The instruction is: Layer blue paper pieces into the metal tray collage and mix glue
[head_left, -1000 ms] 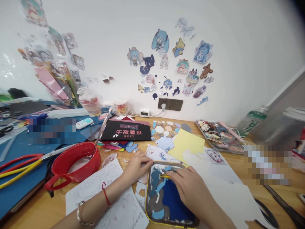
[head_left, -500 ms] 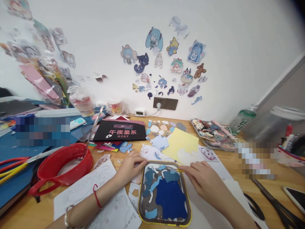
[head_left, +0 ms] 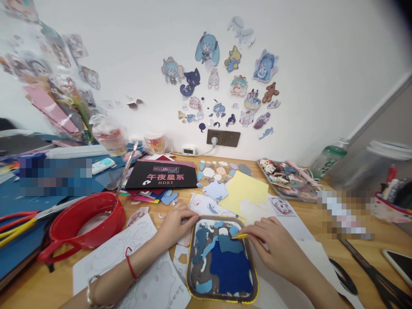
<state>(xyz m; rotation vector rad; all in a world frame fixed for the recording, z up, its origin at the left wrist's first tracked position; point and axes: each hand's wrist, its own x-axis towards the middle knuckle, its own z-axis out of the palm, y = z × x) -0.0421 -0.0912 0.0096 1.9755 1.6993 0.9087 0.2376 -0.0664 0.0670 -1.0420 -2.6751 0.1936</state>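
Note:
In front of me lies a shallow tray (head_left: 255, 274) with a yellow-edged rim, holding cut paper pieces in blues and white. The largest is a dark blue sheet (head_left: 231, 268); a teal piece (head_left: 231, 245) lies above it, with a small white piece (head_left: 223, 232) at its upper edge. My left hand (head_left: 177, 225) is closed at the tray's upper left corner, thumb and fingertips on the rim. My right hand (head_left: 268, 240) pinches a thin yellow tool, apparently tweezers (head_left: 240, 235), its tips over the teal piece. The fingers partly hide the tool.
Left are a red pot (head_left: 86, 223), scissors (head_left: 35, 218) and line-drawn sheets (head_left: 112, 262). Behind the tray lie yellow paper (head_left: 247, 193), a black folder (head_left: 162, 175) and paper scraps. Right are black-handled scissors (head_left: 370, 270), a phone (head_left: 399, 264) and a filled tray (head_left: 286, 180).
My right hand has shifted slightly down and inward, bringing the yellow tweezers further over the tray. The teal piece's upper area looks different, with more white showing. My left hand stays at the corner.

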